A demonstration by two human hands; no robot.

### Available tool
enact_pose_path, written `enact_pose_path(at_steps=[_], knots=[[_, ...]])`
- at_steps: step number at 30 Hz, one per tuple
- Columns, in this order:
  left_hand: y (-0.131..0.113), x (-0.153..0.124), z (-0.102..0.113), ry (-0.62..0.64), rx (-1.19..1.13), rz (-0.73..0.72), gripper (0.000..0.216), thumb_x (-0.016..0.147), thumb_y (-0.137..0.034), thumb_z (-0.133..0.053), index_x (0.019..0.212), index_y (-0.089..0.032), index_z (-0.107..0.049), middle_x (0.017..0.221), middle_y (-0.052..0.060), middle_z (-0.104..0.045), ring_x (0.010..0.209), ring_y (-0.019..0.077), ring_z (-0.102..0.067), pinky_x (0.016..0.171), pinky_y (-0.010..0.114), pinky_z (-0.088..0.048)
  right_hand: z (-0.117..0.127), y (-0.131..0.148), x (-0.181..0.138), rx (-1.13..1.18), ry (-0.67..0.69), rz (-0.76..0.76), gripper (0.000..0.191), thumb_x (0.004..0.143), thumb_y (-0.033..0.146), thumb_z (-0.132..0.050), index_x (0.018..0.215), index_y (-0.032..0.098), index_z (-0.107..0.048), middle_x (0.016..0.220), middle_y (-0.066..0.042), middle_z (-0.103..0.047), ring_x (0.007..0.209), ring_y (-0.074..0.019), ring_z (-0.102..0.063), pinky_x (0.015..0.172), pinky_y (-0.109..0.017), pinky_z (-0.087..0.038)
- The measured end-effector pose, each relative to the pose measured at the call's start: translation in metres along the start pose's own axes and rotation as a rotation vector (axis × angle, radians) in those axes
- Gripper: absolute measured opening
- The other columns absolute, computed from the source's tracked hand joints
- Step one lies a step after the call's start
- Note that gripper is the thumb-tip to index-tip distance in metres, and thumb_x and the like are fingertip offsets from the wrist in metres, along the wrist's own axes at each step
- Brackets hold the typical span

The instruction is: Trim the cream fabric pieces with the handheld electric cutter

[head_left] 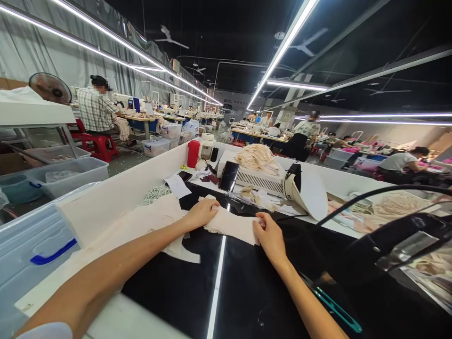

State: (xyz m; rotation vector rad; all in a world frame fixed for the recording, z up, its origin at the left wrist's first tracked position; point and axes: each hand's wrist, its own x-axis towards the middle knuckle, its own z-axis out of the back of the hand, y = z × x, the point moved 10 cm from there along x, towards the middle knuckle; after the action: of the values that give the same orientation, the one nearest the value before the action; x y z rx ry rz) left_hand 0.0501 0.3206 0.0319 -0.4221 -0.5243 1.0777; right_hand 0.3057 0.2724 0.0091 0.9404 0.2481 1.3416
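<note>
A cream fabric piece (233, 225) is stretched between my two hands over the glossy black tabletop (183, 296). At its left end, the fingers of my left hand (203, 213) are closed on the cloth. My right hand (270, 234) pinches the opposite end between thumb and fingers. More pale fabric (148, 226) lies in a loose pile to the left, partly beneath my left forearm. Its curved cut edge rests on the black surface.
Behind the cloth stand a phone (229, 176), a white vented box (259, 180) topped with a fabric heap (257, 159), and a red bottle (193, 153). A dark machine with a cable (388, 188) occupies the right. Teal snips (339, 308) lie near my right forearm. Other people work farther back.
</note>
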Motion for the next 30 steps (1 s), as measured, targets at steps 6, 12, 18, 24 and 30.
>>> enact_pose_path(at_steps=[6,12,18,24,30], knots=[[-0.003,-0.012,0.021,-0.003,0.113,0.006,0.045,0.101,-0.024,-0.053,0.143,-0.015,-0.067,0.136,0.013,-0.073,0.122,0.0288,-0.070,0.107,0.034,-0.051,0.006,0.026,-0.014,-0.126,-0.023,0.090,0.042,0.093,0.029,-0.056,0.131,0.018,-0.068,0.135,-0.018,-0.062,0.115,-0.0333,-0.068,0.098,-0.045,-0.055],[0.025,-0.044,0.090,-0.032,0.304,0.088,0.029,0.102,-0.032,-0.050,0.117,-0.022,-0.074,0.122,0.010,-0.076,0.109,0.0302,-0.072,0.096,0.035,-0.051,0.011,0.052,-0.047,-0.084,0.033,0.202,0.038,0.097,0.032,-0.054,0.132,0.021,-0.066,0.137,-0.015,-0.061,0.100,-0.0278,-0.071,0.097,-0.046,-0.059],[0.088,-0.090,0.147,-0.042,0.442,0.306,0.022,0.090,-0.039,-0.061,0.086,-0.019,-0.069,0.101,0.017,-0.077,0.099,0.0409,-0.073,0.085,0.042,-0.052,0.006,0.074,-0.084,0.002,0.099,0.258,0.032,0.098,0.033,-0.054,0.124,0.025,-0.070,0.124,-0.009,-0.069,0.077,-0.0191,-0.070,0.082,-0.038,-0.062],[0.108,-0.119,0.130,-0.025,0.359,0.367,0.022,0.103,-0.038,-0.064,0.096,-0.018,-0.070,0.104,0.009,-0.075,0.096,0.0253,-0.070,0.088,0.039,-0.055,-0.001,0.087,-0.108,0.126,0.175,0.323,0.026,0.097,0.035,-0.054,0.111,0.027,-0.074,0.116,-0.008,-0.073,0.071,-0.0184,-0.069,0.069,-0.034,-0.061],[0.108,-0.127,0.129,-0.098,0.261,0.333,0.032,0.108,-0.041,-0.070,0.127,-0.016,-0.070,0.127,0.009,-0.071,0.110,0.0252,-0.072,0.097,0.045,-0.063,-0.017,0.077,-0.117,0.196,0.293,0.385,0.028,0.097,0.050,-0.062,0.109,0.030,-0.078,0.114,-0.007,-0.076,0.066,-0.0173,-0.070,0.059,-0.030,-0.061]])
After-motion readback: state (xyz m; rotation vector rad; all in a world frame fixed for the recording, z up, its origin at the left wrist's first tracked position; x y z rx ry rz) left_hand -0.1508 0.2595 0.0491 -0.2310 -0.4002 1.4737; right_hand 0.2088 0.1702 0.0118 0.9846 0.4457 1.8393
